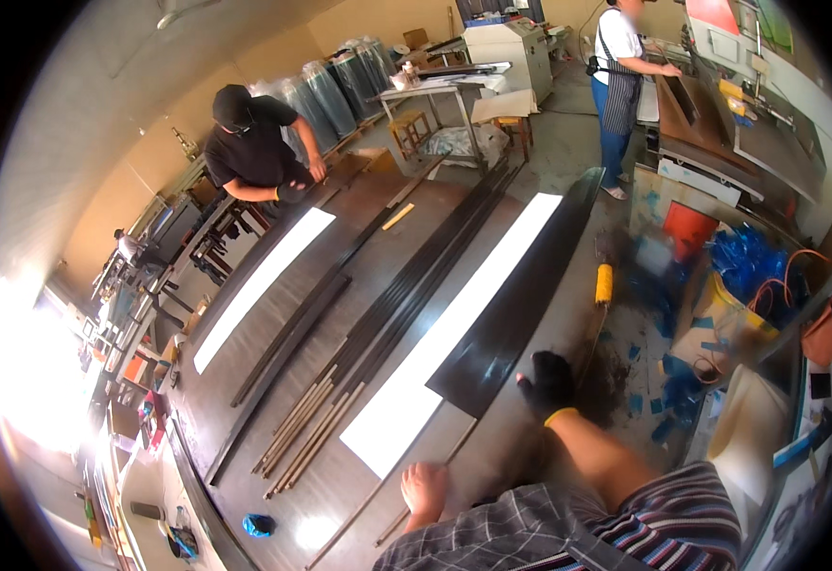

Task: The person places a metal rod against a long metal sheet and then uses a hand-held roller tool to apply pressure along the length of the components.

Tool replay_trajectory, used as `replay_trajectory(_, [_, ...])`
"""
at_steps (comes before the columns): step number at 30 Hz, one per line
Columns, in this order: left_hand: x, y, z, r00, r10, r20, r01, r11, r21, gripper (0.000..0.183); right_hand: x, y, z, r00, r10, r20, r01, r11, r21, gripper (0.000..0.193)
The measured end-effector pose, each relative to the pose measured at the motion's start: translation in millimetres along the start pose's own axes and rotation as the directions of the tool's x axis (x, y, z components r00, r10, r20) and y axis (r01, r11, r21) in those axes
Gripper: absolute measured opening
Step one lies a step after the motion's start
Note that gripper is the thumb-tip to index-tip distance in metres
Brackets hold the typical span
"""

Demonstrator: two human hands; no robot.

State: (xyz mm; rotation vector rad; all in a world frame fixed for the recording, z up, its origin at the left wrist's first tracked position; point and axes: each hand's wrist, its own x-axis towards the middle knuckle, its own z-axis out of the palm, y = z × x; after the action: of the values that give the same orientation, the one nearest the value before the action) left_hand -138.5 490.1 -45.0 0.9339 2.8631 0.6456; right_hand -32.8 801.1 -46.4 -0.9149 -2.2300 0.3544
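My right hand point(549, 381), in a black glove with a yellow cuff, lies flat on the long brown table point(492, 447) with its fingers spread. It sits just beside the near end of a long dark sheet point(521, 305) that catches a white glare. My bare left hand point(424, 490) rests on the table close to me, fingers curled, next to a thin strip point(454, 452); whether it grips the strip is unclear. A tool with a yellow handle point(604, 284) lies right of the dark sheet.
Bundles of dark and tan strips point(359, 362) run along the table. A person in black point(254, 152) leans over its far left side. Another person in an apron point(618, 76) stands at a machine behind. Blue scraps point(749, 266) and boxes crowd the right.
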Motion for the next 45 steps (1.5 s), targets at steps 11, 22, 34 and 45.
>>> replay_trajectory(11, [79, 180, -334, 0.247, 0.684, -0.687, -0.961, 0.266, -0.080, 0.047, -4, -13, -5, 0.991, -0.011, 0.135, 0.021, 0.997, -0.075, 0.048])
replay_trajectory(22, [108, 226, -346, -0.018, 0.751, -0.660, -0.988, 0.088, 0.127, 0.034, -18, -4, 4, 0.988, -0.068, 0.138, 0.086, 0.988, -0.127, 0.057])
replay_trajectory(34, [102, 219, -354, 0.028, 0.769, -0.638, -0.987, 0.124, 0.106, 0.020, -27, 8, 11, 0.979, -0.206, 0.002, 0.202, 0.960, -0.195, 0.058])
replay_trajectory(45, [97, 217, -378, -0.127, 0.554, -0.823, -0.974, 0.086, 0.208, 0.015, -8, -22, -15, 0.970, 0.028, 0.242, -0.015, 0.998, -0.056, 0.060])
